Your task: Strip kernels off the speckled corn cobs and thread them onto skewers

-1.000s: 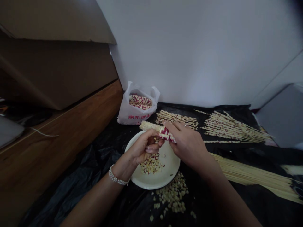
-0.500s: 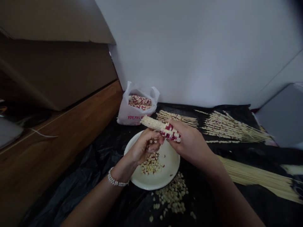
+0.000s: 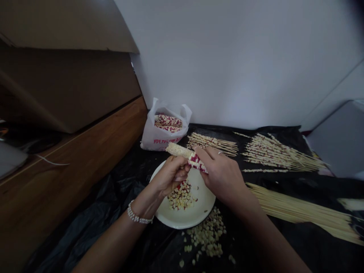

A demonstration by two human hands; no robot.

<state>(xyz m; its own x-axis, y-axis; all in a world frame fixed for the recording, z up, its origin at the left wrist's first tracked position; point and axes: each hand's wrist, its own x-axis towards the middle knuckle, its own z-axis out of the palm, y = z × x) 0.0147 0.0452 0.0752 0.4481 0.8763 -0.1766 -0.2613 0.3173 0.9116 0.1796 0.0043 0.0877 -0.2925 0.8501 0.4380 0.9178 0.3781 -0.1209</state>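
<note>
A corn cob [image 3: 179, 150] lies tilted between my hands above a white bowl [image 3: 186, 221]. Its left part is stripped bare, while red and white kernels still cover the right part. My right hand [image 3: 223, 170], with a ring on one finger, is wrapped round the kernelled end. My left hand [image 3: 173, 173] is closed on the cob from below and the left, its fingers bent against the edge of the kernels. Loose kernels [image 3: 182, 196] lie in a heap inside the bowl.
Behind the bowl stands a white plastic bag [image 3: 153, 132] with more cobs. To the right lie kernel-threaded skewers [image 3: 267, 151] and bare sticks [image 3: 295, 206]. Pale kernels [image 3: 209, 235] are scattered on black plastic sheeting [image 3: 113, 212]. A cardboard box [image 3: 65, 83] stands at left.
Both hands have shifted slightly left with the cob. My right hand has rolled over, showing its back and ring, and its fingers now reach further over the cob.
</note>
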